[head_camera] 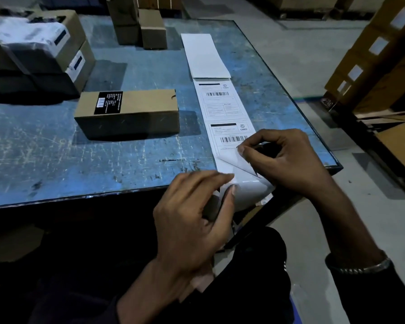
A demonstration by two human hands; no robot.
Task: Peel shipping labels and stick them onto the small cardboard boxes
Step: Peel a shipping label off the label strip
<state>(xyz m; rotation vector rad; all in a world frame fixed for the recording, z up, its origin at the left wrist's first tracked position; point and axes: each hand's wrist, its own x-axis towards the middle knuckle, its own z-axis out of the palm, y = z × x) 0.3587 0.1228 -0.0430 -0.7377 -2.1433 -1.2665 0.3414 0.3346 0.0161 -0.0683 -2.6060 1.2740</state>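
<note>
A long strip of shipping labels (220, 101) lies along the right side of the blue table (56, 148), its near end hanging over the front edge. My right hand (281, 157) pinches the lifted corner of the nearest label (232, 136) and folds it back, white underside showing. At the table's edge my left hand (192, 211) pinches the backing paper (248, 190). A small cardboard box (129, 113) with a black sticker lies left of the strip, apart from both hands.
Two upright small boxes (140, 26) stand at the back. Stacked boxes with labels and plastic wrap (33, 50) fill the back left. Tall stacks of labelled cartons (372, 54) stand on the floor to the right.
</note>
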